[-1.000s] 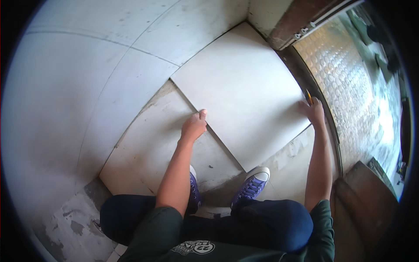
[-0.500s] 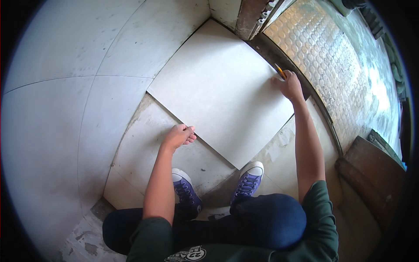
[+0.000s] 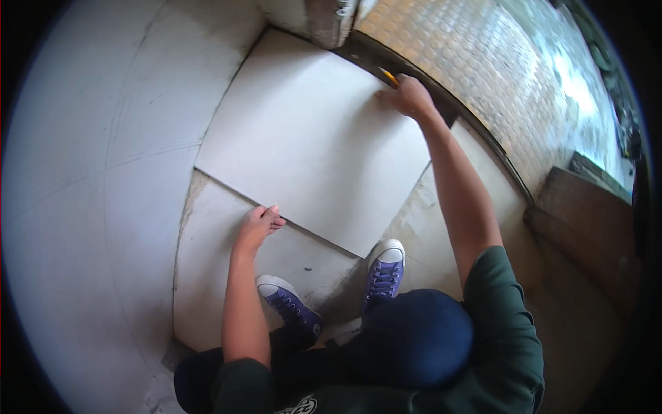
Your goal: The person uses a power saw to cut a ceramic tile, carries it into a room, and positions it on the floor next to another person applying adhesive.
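Note:
A large square white tile [image 3: 310, 138] lies over a worn pale floor [image 3: 217, 290], beside a dark threshold strip [image 3: 448, 103]. My left hand [image 3: 258, 224] is closed on the tile’s lower left edge, fingers curled there. Up at the far right edge, my right hand [image 3: 407, 96] grips a yellow pencil [image 3: 388, 76], its point showing beyond the fingers, and hovers at or touches the tile; contact is unclear. My two purple shoes [image 3: 384, 269] are just below the tile.
Large pale tiles [image 3: 103, 207] cover the left side. A frame post with metal fittings [image 3: 327, 21] stands at the tile’s far corner. Right of the threshold is textured metal plate [image 3: 496, 69], with brown boards [image 3: 579, 228] below it at the right.
The view has turned, shifting tile and floor leftward in the picture. My right hand, with the pencil, has moved farther up the tile edge toward the post; my left stays at the edge.

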`<state>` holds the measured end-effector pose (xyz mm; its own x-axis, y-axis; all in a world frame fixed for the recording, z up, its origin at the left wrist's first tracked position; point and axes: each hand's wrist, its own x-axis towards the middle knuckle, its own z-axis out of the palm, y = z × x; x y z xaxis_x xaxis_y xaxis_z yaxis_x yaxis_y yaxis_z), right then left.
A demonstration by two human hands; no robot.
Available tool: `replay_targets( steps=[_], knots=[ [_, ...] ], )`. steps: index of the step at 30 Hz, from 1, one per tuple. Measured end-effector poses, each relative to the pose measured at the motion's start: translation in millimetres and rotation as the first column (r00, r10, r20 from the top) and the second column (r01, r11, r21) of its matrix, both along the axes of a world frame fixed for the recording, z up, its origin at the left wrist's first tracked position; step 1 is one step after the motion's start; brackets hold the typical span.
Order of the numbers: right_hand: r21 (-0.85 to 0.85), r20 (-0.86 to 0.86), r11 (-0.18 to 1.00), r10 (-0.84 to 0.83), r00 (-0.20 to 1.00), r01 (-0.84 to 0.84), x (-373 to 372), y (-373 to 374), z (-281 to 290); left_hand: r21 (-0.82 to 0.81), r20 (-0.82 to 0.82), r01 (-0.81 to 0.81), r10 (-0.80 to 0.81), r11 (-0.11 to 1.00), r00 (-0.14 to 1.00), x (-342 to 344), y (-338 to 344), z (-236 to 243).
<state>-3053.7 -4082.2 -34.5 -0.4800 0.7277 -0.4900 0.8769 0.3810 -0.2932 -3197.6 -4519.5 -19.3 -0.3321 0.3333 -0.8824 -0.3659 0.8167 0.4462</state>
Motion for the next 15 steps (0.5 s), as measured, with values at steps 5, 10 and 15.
replay_targets(
  steps=[5, 10, 15],
  knots=[
    [-0.023, -0.029, 0.999, -0.036, 0.999, 0.036, 2.0, -0.6, 5.2, 0.020, -0.029, 0.040, -0.040, 0.999, 0.999, 1.8, 2.7, 4.9],
    [-0.050, -0.056, 0.996, -0.076, 0.996, 0.073, 5.9, 0.5, 6.9, 0.038, -0.008, 0.047, -0.047, 0.998, 0.999, -1.1, 3.3, 4.8],
    [-0.076, -0.045, 0.993, -0.092, 0.995, 0.089, 0.5, -0.6, 8.7, 0.038, 0.001, 0.048, -0.048, 0.998, 0.999, -3.4, 2.0, 3.9]
  ],
)
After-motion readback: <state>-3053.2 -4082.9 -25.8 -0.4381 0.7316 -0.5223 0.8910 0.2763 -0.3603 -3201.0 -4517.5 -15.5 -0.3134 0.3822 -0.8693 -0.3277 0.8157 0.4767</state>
